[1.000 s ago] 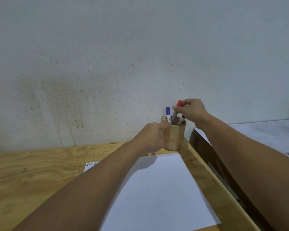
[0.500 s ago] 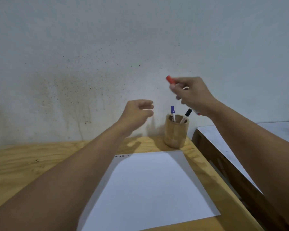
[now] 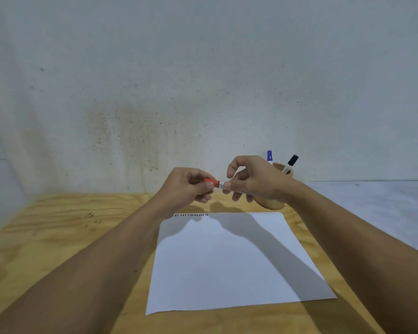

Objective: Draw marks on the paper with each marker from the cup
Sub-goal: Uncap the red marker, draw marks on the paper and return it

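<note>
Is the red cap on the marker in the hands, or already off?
On. The red cap sits against the white marker barrel; left hand pinches it, right hand holds the barrel.

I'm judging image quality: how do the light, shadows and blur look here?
Head view: soft, dim light; the arms cast grey shadows across the paper; wide-angle distortion bends the table edge; the left hand and right hand on the red marker are slightly soft; no glare.
</note>
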Tool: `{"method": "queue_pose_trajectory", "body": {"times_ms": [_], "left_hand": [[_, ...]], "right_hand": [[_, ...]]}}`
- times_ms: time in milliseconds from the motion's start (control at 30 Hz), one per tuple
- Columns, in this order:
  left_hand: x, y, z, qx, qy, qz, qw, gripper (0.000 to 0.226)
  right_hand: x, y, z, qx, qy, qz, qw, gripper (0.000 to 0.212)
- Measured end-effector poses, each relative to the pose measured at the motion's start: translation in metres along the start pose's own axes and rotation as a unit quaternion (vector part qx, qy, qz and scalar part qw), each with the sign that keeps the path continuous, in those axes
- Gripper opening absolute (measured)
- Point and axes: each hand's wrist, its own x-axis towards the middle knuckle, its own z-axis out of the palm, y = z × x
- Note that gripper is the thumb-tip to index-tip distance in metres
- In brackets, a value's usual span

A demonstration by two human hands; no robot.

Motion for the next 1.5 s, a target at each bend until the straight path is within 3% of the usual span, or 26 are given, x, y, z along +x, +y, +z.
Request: {"method": "queue_pose_trajectory", "body": {"times_ms": [233,333,433,533,600,667,733,833,900,1033,1200,1333,1500], "left_hand": [[-0.009,0.0,-0.009,0.045,0.024,-0.026,0.998,0.01],[-0.01,-0.001,-0.017,0.046,0.036,-0.071,0.996,0.01],[-0.014,-0.011,-0.037,0.031,0.072,-0.122,0.989,0.008],[-0.019,-0.021,-0.049,0.025,0.109,-0.12,0.986,0.005],[-0.023,-0.025,-0.045,0.047,0.117,-0.106,0.986,0.005],[-0.026,-0.03,-0.036,0.062,0.131,-0.087,0.986,0.005],[-0.029,-0.036,-0.027,0.071,0.149,-0.066,0.984,0.01],[-0.031,-0.046,-0.021,0.079,0.156,-0.047,0.983,0.013],[-0.03,-0.052,-0.021,0.087,0.177,-0.05,0.979,0.014],[-0.017,-0.054,-0.028,0.151,0.208,-0.056,0.965,0.015],[0.004,-0.049,-0.025,0.286,0.13,-0.045,0.948,0.004],[0.014,-0.055,-0.014,0.367,0.071,-0.026,0.927,0.027],[0.017,-0.063,-0.003,0.389,0.067,-0.023,0.918,0.009]], "right_hand": [[-0.005,-0.003,0.022,-0.072,0.03,-0.041,0.996,0.023],[-0.006,0.002,0.022,-0.141,0.053,-0.07,0.986,0.019],[-0.009,0.014,0.011,-0.142,0.082,-0.08,0.983,0.023],[-0.015,0.019,0.004,-0.017,0.092,-0.067,0.993,0.014],[-0.017,0.018,0.004,0.116,0.081,-0.04,0.989,0.018],[-0.017,0.018,0.005,0.295,0.047,0.011,0.954,0.026],[-0.015,0.02,0.01,0.447,0.014,0.042,0.894,0.03],[-0.009,0.026,0.023,0.515,0.02,0.002,0.857,0.044],[-0.004,0.032,0.032,0.518,0.072,-0.006,0.852,0.048],[0.003,0.04,0.047,0.493,0.152,0.022,0.856,0.026],[0.009,0.048,0.062,0.412,0.209,0.057,0.885,0.024],[0.01,0.053,0.067,0.398,0.223,0.069,0.887,0.026],[0.009,0.055,0.07,0.377,0.224,0.096,0.894,0.019]]}}
